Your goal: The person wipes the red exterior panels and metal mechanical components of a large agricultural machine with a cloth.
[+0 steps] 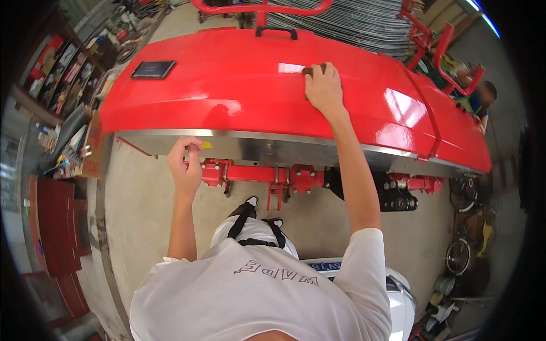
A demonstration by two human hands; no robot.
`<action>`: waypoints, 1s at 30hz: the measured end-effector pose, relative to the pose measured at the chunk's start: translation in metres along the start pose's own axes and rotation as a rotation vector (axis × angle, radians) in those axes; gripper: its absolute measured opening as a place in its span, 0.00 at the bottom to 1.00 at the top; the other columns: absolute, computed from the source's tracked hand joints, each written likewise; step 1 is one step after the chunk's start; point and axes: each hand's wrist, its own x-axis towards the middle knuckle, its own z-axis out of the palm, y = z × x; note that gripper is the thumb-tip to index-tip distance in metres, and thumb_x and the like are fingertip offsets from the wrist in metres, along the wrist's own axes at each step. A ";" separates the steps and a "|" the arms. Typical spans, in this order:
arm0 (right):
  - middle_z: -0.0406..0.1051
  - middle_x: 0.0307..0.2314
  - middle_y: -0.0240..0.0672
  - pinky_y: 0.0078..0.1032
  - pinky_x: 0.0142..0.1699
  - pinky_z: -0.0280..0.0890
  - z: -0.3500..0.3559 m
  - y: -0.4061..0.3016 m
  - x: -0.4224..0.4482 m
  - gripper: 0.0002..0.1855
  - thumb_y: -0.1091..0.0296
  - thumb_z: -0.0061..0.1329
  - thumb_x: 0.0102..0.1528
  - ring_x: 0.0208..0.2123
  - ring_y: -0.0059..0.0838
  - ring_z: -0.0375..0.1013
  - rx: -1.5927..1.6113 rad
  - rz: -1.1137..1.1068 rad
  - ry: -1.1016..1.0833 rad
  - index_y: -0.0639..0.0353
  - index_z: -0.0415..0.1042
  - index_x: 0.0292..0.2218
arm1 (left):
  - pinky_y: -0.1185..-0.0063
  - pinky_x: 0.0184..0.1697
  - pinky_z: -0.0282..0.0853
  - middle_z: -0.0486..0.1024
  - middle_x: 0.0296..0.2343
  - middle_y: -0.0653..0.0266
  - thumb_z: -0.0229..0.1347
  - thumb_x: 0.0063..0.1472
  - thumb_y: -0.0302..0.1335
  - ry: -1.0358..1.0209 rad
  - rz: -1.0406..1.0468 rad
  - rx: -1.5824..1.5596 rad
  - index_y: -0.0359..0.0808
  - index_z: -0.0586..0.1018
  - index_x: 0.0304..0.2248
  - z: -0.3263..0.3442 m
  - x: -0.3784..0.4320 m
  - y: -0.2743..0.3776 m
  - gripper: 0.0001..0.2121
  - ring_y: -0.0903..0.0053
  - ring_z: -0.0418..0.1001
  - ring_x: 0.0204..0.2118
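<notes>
A glossy red machine cover (256,81) spans the area in front of me, with a bare metal panel (294,143) along its near side. My right hand (324,87) rests on top of the cover, fingers bent around a small brown pad or cloth (307,71). Most of that brown thing is hidden beneath the hand. Just in front of the metal panel, my left hand (185,160) is raised with its fingers curled in and nothing visible in them. A yellow sticker (207,145) shows on the panel beside it.
A dark phone (153,69) lies on the cover's left part. Red steel beams (260,173) run under the panel. Stacked metal rods (341,25) lie beyond. Another person (482,96) is at the far right. Cluttered shelves (59,72) line the left; a white car (401,307) stands behind me.
</notes>
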 end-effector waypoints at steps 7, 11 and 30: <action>0.64 0.46 0.54 0.46 0.56 0.58 0.035 -0.175 0.039 0.18 0.59 0.47 0.57 0.48 0.51 0.64 0.227 -0.157 -0.209 0.63 0.71 0.43 | 0.84 0.31 0.60 0.69 0.26 0.67 0.42 0.62 0.14 0.087 -0.018 0.100 0.31 0.72 0.33 -0.033 0.005 -0.001 0.07 0.83 0.64 0.27; 0.60 0.51 0.57 0.48 0.61 0.53 0.042 -0.269 0.030 0.20 0.61 0.45 0.57 0.54 0.56 0.61 0.222 -0.273 -0.194 0.66 0.69 0.46 | 0.84 0.31 0.61 0.68 0.25 0.66 0.43 0.62 0.15 0.121 -0.010 0.108 0.31 0.72 0.32 -0.035 0.016 -0.010 0.07 0.82 0.64 0.27; 0.58 0.55 0.48 0.47 0.63 0.49 0.045 0.038 0.090 0.25 0.50 0.37 0.61 0.57 0.50 0.58 0.021 0.468 -0.496 0.50 0.66 0.55 | 0.82 0.31 0.62 0.69 0.26 0.64 0.42 0.60 0.15 -0.042 -0.023 -0.033 0.30 0.71 0.31 0.024 0.071 -0.059 0.06 0.80 0.65 0.28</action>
